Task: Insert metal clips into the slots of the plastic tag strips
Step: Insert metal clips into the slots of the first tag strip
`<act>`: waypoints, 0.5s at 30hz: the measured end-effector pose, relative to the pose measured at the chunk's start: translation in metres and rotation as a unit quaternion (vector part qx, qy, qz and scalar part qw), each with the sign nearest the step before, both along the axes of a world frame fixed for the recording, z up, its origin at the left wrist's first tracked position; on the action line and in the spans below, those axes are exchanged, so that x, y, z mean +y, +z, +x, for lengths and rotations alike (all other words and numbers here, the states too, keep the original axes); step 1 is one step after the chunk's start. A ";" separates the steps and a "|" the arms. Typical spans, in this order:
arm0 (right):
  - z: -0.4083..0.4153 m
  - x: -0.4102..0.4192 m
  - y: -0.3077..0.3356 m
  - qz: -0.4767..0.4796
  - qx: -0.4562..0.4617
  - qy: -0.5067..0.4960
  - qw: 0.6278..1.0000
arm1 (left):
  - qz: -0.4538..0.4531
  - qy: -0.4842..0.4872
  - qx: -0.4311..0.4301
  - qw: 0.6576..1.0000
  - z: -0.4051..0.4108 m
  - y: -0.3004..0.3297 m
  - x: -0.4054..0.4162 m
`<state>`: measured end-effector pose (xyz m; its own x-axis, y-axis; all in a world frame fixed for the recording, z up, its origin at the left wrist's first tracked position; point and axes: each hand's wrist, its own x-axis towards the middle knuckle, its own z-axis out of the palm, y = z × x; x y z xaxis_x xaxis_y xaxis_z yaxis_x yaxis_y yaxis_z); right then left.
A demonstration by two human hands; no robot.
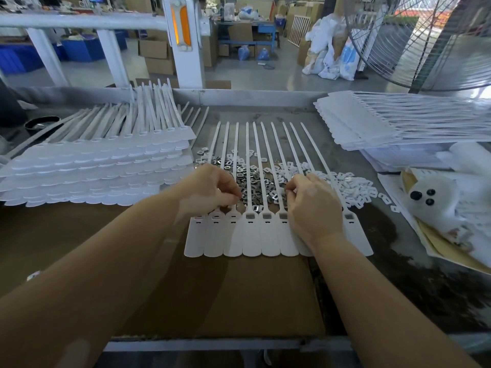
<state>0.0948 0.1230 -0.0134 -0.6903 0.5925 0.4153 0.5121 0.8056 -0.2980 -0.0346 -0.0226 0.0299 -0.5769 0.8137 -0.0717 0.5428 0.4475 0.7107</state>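
1. I see a metal workbench (366, 181), with a brown cardboard sheet (225, 288) laid over its near half.
2. A big wire-guard fan (425, 43) stands at the far right, behind the bench.
3. On the left sits a tall stack of white tag strips (101, 166), tails pointing away; a second stack (385, 120) lies at the right, tails running rightward.
4. In the middle, a joined row of tag strips (255, 235) lies flat, flags toward me on the cardboard, thin tails fanning away across the bench. Some of its slots show metal inside, others look dark (I can't vouch for those under the right hand).
5. A pile of metal clips (252, 176) lies loose across the tails, just beyond the slots; white plastic caps (353, 187) spread beside it to the right.
6. Left hand (212, 189) hovers at the pile's near left edge, fingers curled, tips pinched together on a clip, I think; the piece itself is hidden.
7. Right hand (310, 205) rests over the row's right-hand slots, fingers curled down; whether they grip anything I cannot tell.
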 end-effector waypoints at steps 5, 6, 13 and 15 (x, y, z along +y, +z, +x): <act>0.000 -0.001 0.001 -0.005 -0.005 0.000 1.000 | 0.023 0.000 0.009 1.000 0.010 -0.002 0.014; 0.000 -0.001 0.001 -0.006 -0.006 -0.001 1.000 | 0.017 0.002 0.027 0.999 0.011 -0.003 0.016; -0.001 -0.002 0.000 -0.006 -0.009 -0.002 1.000 | -0.049 0.019 0.125 0.991 0.022 -0.003 0.030; -0.001 -0.002 0.000 -0.002 -0.009 -0.002 1.000 | -0.066 0.019 0.136 0.988 0.024 -0.001 0.032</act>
